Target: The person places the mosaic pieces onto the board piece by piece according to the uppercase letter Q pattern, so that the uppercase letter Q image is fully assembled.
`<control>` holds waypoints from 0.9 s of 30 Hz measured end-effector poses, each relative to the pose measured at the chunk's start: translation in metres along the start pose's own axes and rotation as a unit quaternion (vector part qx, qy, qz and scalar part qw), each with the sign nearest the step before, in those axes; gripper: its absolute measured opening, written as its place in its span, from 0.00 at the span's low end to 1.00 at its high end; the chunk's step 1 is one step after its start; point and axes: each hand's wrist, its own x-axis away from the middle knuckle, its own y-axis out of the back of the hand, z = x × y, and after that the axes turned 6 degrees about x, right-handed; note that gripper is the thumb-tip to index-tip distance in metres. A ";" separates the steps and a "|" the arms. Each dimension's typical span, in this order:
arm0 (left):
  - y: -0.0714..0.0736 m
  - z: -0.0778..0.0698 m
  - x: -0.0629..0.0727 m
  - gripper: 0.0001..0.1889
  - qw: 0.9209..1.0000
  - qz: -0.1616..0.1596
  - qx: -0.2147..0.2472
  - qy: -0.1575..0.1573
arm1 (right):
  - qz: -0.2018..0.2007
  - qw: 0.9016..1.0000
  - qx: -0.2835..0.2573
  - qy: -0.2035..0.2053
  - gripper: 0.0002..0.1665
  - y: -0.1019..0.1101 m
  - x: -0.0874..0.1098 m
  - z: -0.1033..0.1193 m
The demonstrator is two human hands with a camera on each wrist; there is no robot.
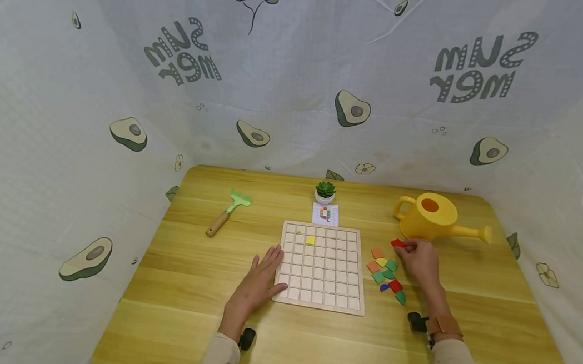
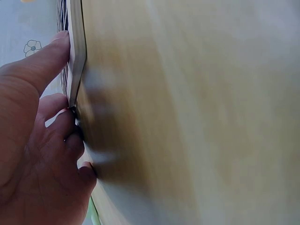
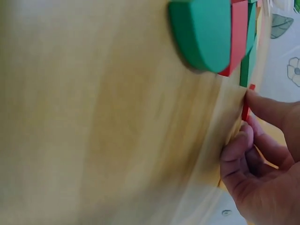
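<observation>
My right hand (image 1: 419, 261) pinches a red square block (image 1: 397, 243) between thumb and fingertips, just in front of the yellow watering can. The same red block (image 3: 246, 108) shows edge-on in the right wrist view. My left hand (image 1: 259, 279) lies on the left edge of a wooden grid board (image 1: 322, 268), fingers extended, thumb on its lower left. In the left wrist view the thumb touches the board's rim (image 2: 76, 51). A yellow piece (image 1: 310, 240) sits in a cell near the board's top. Loose colored blocks, among them a green piece (image 1: 401, 297), lie right of the board.
Behind the board lie a pattern card (image 1: 325, 215) and a small potted succulent (image 1: 325, 191). A yellow watering can (image 1: 427, 217) stands at the back right. At the left is a green hand rake (image 1: 229, 211) with a wooden handle. Printed curtains (image 1: 298, 65) enclose the table.
</observation>
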 end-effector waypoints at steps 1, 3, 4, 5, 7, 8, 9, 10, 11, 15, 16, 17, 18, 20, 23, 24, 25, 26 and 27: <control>-0.001 0.002 0.000 0.45 1.000 -0.001 0.000 0.000 | 0.008 1.000 0.002 -0.002 0.14 0.001 0.000 0.001; -0.003 0.005 -0.001 0.45 1.000 -0.005 0.001 0.000 | 0.021 1.000 0.005 -0.005 0.14 0.002 0.000 0.001; -0.005 0.006 -0.001 0.46 1.000 -0.007 0.001 0.001 | 0.027 1.000 0.007 -0.007 0.14 0.002 0.000 0.002; -0.005 0.007 -0.001 0.46 1.000 -0.008 0.000 0.002 | 0.031 0.999 0.008 -0.009 0.14 0.003 0.000 0.002; -0.007 0.009 -0.001 0.45 1.000 -0.011 0.001 0.000 | 0.037 0.999 0.008 -0.015 0.14 0.003 0.001 0.003; -0.007 0.009 -0.001 0.45 1.000 -0.012 0.002 -0.001 | 0.039 0.999 0.008 -0.018 0.14 0.004 0.001 0.003; -0.006 0.009 -0.001 0.45 1.000 -0.010 0.001 0.000 | 0.041 0.999 0.009 -0.020 0.14 0.004 0.001 0.003; -0.006 0.008 -0.001 0.45 1.000 -0.009 0.002 0.000 | 0.042 0.999 0.008 -0.022 0.14 0.004 0.001 0.004; -0.005 0.007 -0.001 0.45 1.000 -0.007 0.003 0.000 | 0.043 0.999 0.006 -0.024 0.14 0.003 0.001 0.004; 0.000 0.002 0.001 0.45 1.000 -0.006 0.004 -0.010 | 0.034 0.999 -0.001 -0.019 0.13 0.002 0.000 0.004; 0.001 0.001 0.001 0.45 1.000 -0.006 0.003 -0.012 | 0.031 0.999 -0.005 -0.017 0.12 0.001 0.000 0.004; 0.002 0.000 0.001 0.44 1.000 -0.007 0.000 -0.014 | 0.027 0.999 -0.009 -0.016 0.11 0.001 0.000 0.005; 0.002 -0.001 0.001 0.44 1.000 -0.008 -0.001 -0.015 | 0.024 1.000 -0.014 -0.015 0.11 0.000 0.000 0.004; 0.003 -0.001 0.001 0.44 1.000 -0.008 -0.006 -0.012 | 0.015 1.000 -0.024 -0.013 0.10 -0.001 0.000 0.004; 0.003 -0.002 0.001 0.44 1.000 -0.006 -0.008 -0.009 | -0.007 0.999 -0.037 -0.010 0.08 -0.002 0.001 0.004; 0.002 -0.002 0.001 0.44 1.000 -0.004 -0.007 -0.008 | -0.015 0.999 -0.040 -0.009 0.07 -0.002 0.002 0.004; 0.002 -0.002 0.001 0.44 1.000 -0.002 -0.007 -0.005 | -0.023 0.999 -0.043 -0.008 0.07 -0.002 0.002 0.005; 0.002 -0.001 0.001 0.44 1.000 -0.001 -0.008 -0.003 | -0.028 0.998 -0.048 -0.008 0.07 -0.002 0.003 0.006; 0.002 -0.001 0.001 0.44 1.000 0.001 -0.008 -0.001 | -0.034 0.998 -0.051 -0.009 0.07 -0.002 0.004 0.007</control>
